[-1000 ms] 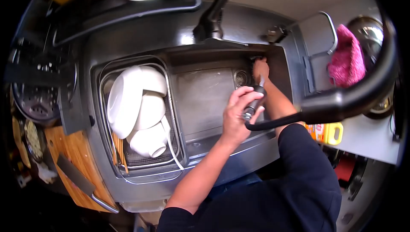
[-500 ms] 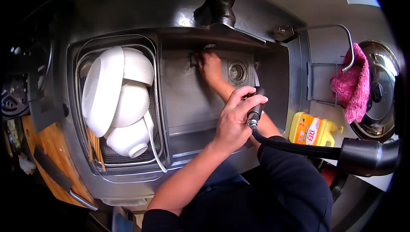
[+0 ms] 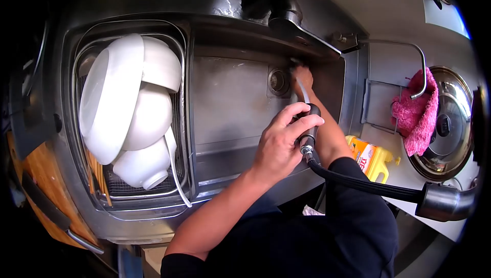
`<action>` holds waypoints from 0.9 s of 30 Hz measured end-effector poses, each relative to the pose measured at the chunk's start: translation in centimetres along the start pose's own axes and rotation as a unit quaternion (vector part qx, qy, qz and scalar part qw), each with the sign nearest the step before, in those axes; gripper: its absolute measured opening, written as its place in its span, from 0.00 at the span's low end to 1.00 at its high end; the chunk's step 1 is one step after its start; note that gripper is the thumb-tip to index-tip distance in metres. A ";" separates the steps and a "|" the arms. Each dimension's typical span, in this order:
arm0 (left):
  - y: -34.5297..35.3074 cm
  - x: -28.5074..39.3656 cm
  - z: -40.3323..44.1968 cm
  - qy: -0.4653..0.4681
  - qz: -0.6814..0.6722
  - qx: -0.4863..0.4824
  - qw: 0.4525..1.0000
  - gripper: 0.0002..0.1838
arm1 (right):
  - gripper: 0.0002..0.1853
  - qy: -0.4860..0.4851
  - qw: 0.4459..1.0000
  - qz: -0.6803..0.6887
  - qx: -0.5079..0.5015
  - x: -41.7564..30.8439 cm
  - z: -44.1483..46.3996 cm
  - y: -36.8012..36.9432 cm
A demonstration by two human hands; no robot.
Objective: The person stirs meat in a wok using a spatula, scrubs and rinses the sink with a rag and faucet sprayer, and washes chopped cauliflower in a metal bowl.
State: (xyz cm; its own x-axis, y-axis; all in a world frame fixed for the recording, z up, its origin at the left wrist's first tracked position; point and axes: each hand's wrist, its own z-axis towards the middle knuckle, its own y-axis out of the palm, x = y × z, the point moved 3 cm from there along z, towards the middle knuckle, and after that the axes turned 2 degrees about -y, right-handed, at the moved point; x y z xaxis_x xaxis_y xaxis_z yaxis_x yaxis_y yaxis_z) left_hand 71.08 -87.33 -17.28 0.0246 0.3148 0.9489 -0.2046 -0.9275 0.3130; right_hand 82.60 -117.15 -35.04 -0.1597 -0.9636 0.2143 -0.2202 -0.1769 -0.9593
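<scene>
Black, with a metal collar (image 3: 307, 149) at its near end, the spray head (image 3: 308, 135) is in my left hand (image 3: 280, 142), over the near right side of the sink (image 3: 230, 109). I have it clasped around its body, and a pale streak (image 3: 304, 91), probably water, runs from it toward my right hand (image 3: 303, 77). That one is down near the far right corner, beside the drain (image 3: 277, 82); something dark (image 3: 295, 63) shows just past it, but I cannot tell whether I am gripping it. I'd judge the spray head light and rigid, hardly fragile, though slick when wet. Its barrel, just ahead of the collar, seems the best place to hold. The black hose (image 3: 365, 186) looks flexible yet springy, so it may tug against a loose grasp.
</scene>
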 end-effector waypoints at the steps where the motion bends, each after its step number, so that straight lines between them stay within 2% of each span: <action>1: 0.0 0.0 0.0 -0.003 -0.005 -0.002 1.000 0.24 | 0.10 0.026 0.999 0.011 -0.045 0.9 -1.3 0.7; 3: 0.2 0.2 0.1 -0.008 -0.015 -0.005 1.000 0.25 | 0.16 0.068 0.986 0.013 -0.150 2.6 -4.7 1.3; 6: 0.4 0.4 0.2 -0.017 -0.011 -0.015 1.000 0.26 | 0.26 0.077 0.996 0.011 -0.048 1.2 -7.3 -1.0; 7: 0.3 0.4 0.2 -0.023 -0.012 -0.012 1.000 0.26 | 0.32 0.067 0.998 0.016 -0.015 0.5 -6.8 -1.7; 10: 0.4 0.1 0.2 -0.016 -0.010 0.002 1.000 0.27 | 0.30 0.073 0.997 0.014 0.032 0.5 -3.1 0.8; 13: 0.0 0.7 0.4 -0.033 -0.007 -0.014 0.999 0.28 | 0.27 0.085 0.996 0.010 0.031 1.8 1.3 4.7; 16: 0.1 0.2 0.3 -0.015 -0.019 0.001 1.000 0.28 | 0.25 0.186 0.936 0.280 0.102 0.2 2.0 3.0; 19: 0.2 0.4 0.2 -0.028 -0.022 -0.009 0.999 0.27 | 0.27 0.200 0.920 0.334 0.050 0.5 1.2 1.6; 22: 0.2 0.3 0.4 -0.014 -0.018 0.003 1.000 0.26 | 0.34 0.111 0.978 0.150 -0.089 2.0 -1.2 0.6; 23: 0.3 0.3 0.4 -0.010 -0.011 0.003 1.000 0.26 | 0.38 0.068 0.986 0.144 -0.053 2.6 -2.0 0.8; 26: 0.4 0.2 0.4 -0.016 -0.021 -0.009 1.000 0.26 | 0.40 0.124 0.986 0.094 -0.064 2.3 -1.9 0.7; 27: 0.4 0.2 0.3 -0.022 -0.030 -0.013 0.999 0.26 | 0.32 0.082 0.989 0.114 -0.042 1.8 -1.4 0.9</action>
State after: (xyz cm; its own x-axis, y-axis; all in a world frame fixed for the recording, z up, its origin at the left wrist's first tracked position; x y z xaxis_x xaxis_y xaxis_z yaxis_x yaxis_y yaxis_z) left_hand 71.32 -87.70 -16.93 0.0808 0.3592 0.9298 -0.2270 -0.9017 0.3681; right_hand 80.73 -118.78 -35.29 -0.3675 -0.9296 0.0270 -0.2376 0.0658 -0.9691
